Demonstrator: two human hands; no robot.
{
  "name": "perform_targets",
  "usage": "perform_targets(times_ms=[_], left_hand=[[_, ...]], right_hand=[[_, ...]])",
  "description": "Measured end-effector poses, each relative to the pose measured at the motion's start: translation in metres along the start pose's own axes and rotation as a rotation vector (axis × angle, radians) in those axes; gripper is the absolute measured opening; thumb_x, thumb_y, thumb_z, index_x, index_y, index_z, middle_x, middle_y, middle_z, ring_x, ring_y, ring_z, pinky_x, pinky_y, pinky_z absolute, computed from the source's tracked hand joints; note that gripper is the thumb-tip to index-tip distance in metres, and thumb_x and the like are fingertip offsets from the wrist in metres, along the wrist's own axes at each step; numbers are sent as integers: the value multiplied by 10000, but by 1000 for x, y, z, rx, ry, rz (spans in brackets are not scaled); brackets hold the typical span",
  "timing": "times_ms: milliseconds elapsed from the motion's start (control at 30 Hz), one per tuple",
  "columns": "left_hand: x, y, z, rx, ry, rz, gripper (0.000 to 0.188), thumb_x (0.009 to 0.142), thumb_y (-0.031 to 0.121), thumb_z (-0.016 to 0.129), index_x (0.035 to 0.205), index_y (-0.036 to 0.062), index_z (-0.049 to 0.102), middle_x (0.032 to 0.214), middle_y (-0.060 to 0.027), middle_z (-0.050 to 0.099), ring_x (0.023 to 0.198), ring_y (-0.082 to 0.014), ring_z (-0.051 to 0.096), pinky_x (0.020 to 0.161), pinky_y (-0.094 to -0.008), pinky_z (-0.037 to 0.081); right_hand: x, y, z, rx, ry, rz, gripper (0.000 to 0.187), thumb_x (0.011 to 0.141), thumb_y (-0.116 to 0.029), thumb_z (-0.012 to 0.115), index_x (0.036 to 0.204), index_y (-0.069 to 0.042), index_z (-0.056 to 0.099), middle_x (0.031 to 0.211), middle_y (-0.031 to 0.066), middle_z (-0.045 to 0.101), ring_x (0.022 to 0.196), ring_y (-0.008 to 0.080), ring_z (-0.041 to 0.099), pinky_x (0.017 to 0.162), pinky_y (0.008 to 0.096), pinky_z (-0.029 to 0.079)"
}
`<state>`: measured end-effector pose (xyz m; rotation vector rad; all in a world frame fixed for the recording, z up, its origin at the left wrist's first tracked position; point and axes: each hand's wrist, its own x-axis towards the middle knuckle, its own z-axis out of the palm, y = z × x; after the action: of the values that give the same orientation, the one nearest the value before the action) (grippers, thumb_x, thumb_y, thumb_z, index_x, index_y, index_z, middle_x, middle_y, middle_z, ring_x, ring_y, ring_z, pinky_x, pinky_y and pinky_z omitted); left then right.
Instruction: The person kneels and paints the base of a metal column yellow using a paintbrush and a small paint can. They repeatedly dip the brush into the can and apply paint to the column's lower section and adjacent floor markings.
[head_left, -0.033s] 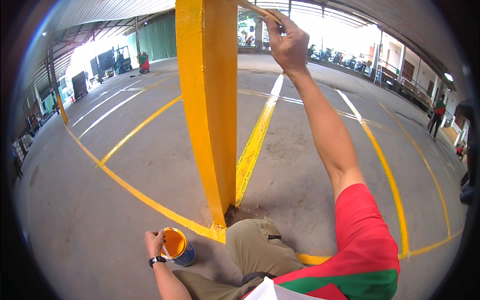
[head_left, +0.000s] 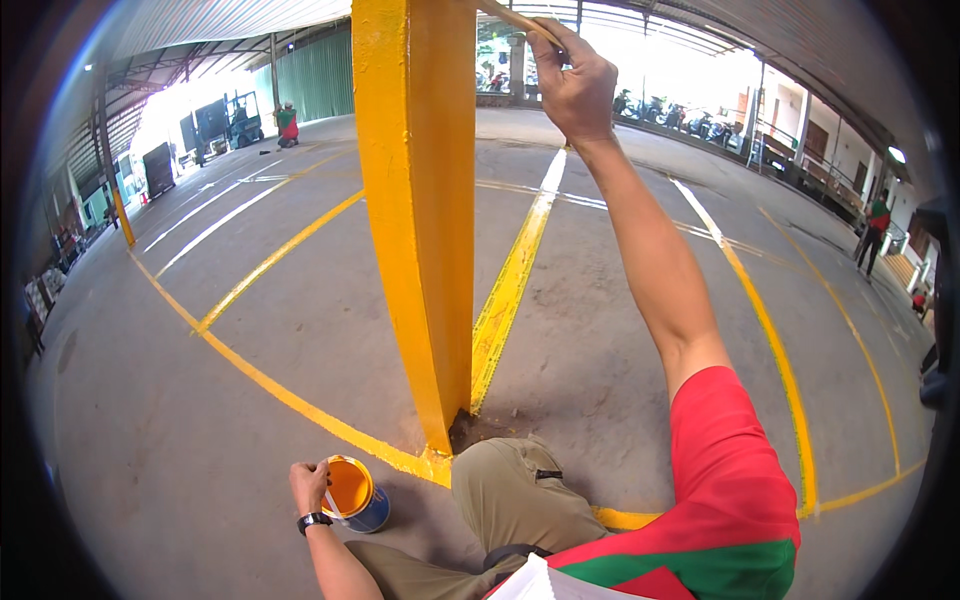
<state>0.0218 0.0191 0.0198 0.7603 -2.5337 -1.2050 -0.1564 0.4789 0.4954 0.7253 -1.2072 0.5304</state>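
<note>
Overhead, gripping a slender, light brown, smooth-looking handle [head_left: 520,19] in the right hand [head_left: 577,83], with fingers bent closely around the lower end. Slanting along its long axis from the fist up and to the left, pointing at the upper part of a yellow column [head_left: 440,230]; cut off at the top edge, so cannot tell about the tip. Standing upright on rough grey concrete floor [head_left: 250,430], coated in glossy paint over flat faces, with a crisp corner and small bumps along one edge. Low down, near the column's foot, resting the left hand [head_left: 309,484] at the rim of a round blue tin [head_left: 377,512], with fingers nearly closed. Cannot tell about a firm hold there, nor about any grip on the narrow white strip [head_left: 333,504] beside the fingertips. Facing mouth up, filled partway with smooth orange-yellow paint [head_left: 350,485].
</note>
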Motion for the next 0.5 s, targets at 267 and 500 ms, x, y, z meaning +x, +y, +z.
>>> perform_targets(times_ms=[267, 500], left_hand=[[15, -20, 13, 22, -24, -30, 323, 816, 208, 682, 706, -94, 719, 602, -157, 689, 534, -214, 687, 603, -335, 551], [19, -26, 12, 8, -39, -28, 323, 817, 214, 685, 708, -87, 725, 599, -152, 689, 535, -213, 685, 602, -334, 549]], right_hand=[[6, 4, 16, -18, -25, -7, 262, 944, -228, 725, 1107, -25, 749, 874, 144, 765, 746, 183, 731, 648, 300, 561], [4, 9, 15, -55, -8, 0, 258, 948, -224, 719, 1110, -26, 749, 856, 143, 760, 726, 169, 724, 598, 278, 544]])
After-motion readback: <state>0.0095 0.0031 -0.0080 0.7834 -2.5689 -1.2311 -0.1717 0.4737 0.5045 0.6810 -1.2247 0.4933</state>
